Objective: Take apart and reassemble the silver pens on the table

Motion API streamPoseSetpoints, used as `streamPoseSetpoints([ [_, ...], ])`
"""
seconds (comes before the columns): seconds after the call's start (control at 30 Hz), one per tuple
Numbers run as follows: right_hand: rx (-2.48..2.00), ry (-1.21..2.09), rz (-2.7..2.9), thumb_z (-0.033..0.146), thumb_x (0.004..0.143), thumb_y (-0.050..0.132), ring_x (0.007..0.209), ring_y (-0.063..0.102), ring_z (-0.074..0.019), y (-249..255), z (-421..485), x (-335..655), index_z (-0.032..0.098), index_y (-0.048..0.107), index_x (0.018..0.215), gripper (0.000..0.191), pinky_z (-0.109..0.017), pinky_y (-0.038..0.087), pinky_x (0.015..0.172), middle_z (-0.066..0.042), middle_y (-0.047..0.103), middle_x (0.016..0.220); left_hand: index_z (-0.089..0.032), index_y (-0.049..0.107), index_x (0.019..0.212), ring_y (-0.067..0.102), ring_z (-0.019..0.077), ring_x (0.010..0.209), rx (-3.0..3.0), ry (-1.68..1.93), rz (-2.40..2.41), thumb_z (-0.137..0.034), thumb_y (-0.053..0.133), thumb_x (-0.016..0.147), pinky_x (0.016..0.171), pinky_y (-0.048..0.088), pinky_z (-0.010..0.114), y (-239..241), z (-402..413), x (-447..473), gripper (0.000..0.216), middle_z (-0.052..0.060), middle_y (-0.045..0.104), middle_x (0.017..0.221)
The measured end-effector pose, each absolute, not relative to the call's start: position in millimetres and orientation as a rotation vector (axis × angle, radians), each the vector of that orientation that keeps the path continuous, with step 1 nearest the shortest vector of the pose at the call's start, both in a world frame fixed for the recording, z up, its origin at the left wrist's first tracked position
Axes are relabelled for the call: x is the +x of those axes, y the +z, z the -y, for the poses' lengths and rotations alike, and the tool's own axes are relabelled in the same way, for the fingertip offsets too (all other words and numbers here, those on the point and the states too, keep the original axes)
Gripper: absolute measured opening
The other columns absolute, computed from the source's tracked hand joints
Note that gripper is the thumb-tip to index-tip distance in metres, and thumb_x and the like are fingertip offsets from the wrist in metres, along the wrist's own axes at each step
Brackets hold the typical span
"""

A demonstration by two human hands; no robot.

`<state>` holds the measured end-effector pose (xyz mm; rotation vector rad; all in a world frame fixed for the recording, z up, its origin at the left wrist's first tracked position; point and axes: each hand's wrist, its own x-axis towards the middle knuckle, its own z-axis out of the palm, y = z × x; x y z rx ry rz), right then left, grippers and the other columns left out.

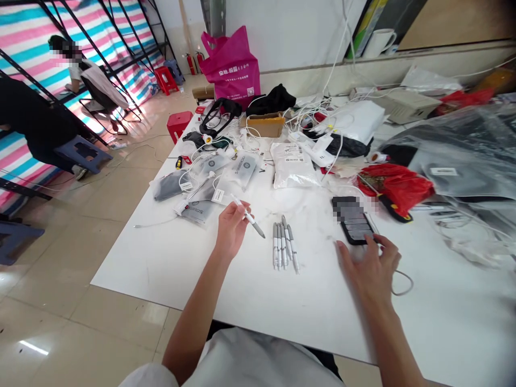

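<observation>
Left hand [230, 228] holds a grey pen [248, 216] in a closed grip above the white worktop [201, 279]; right hand [373, 269], fingers spread, rests beside a phone [353, 220].

Bright even daylight, floor glare, wide-angle edge distortion

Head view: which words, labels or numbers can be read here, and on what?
"ROS", end of a longer word: on the grey pouch by the left hand.
Too blurred: white print on the pink bag.
Too small: labels on the white packet.
Blurred: screen of the phone at the right hand.
Unreadable: markings on the pen in the left hand.
</observation>
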<state>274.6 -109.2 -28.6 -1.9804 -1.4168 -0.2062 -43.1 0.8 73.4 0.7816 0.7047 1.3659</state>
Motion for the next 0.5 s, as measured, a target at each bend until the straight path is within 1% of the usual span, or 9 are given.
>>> streamPoseSetpoints([
  [0.03,-1.983,-0.205,1.412,0.064,0.091,0.063,0.131,0.044,-0.0437,-28.4,109.4,274.3,0.007,0.056,0.141,0.076,-0.069,0.033,0.112,-0.026,0.045,0.146,-0.019,0.073,0.088,0.052,0.0121,0.08,0.735,1.335,-0.674,-0.047,0.08,0.085,0.074,0.047,0.028,71.3,-7.5,-40.2,0.029,0.004,0.06,0.093],
  [0.07,-1.989,-0.204,1.406,0.063,0.09,0.063,0.131,0.044,-0.0439,-28.0,109.5,274.1,0.008,0.056,0.141,0.075,-0.069,0.034,0.112,-0.026,0.045,0.146,-0.019,0.073,0.092,0.053,0.0122,0.081,0.696,1.298,-0.649,-0.048,0.079,0.086,0.074,0.047,0.027,67.7,-13.1,-37.0,0.03,0.004,0.06,0.095],
  [0.2,-2.024,-0.204,1.396,0.063,0.091,0.062,0.13,0.045,-0.0438,-25.3,109.4,272.5,0.008,0.057,0.14,0.074,-0.067,0.036,0.11,-0.025,0.045,0.146,-0.021,0.072,0.106,0.049,0.0097,0.07,0.482,1.181,-0.573,-0.047,0.078,0.087,0.067,0.045,0.026,43.3,-22.8,-24.6,0.032,0.0,0.053,0.081],
  [0.33,-2.041,-0.215,1.404,0.064,0.092,0.06,0.13,0.045,-0.0432,-20.2,108.4,269.1,0.008,0.058,0.139,0.073,-0.064,0.036,0.111,-0.025,0.046,0.145,-0.021,0.072,0.109,0.048,0.0091,0.065,0.315,1.12,-0.58,-0.048,0.073,0.092,0.065,0.044,0.025,24.1,-20.0,-20.4,0.031,-0.002,0.053,0.077],
  [0.5,-2.053,-0.198,1.389,0.067,0.092,0.058,0.133,0.044,-0.0437,-16.9,107.6,266.5,0.006,0.061,0.138,0.077,-0.062,0.034,0.116,-0.026,0.046,0.147,-0.02,0.072,0.11,0.05,0.0089,0.067,0.267,1.108,-0.583,-0.047,0.069,0.095,0.065,0.045,0.024,21.7,-18.5,-21.6,0.032,-0.001,0.054,0.077],
])
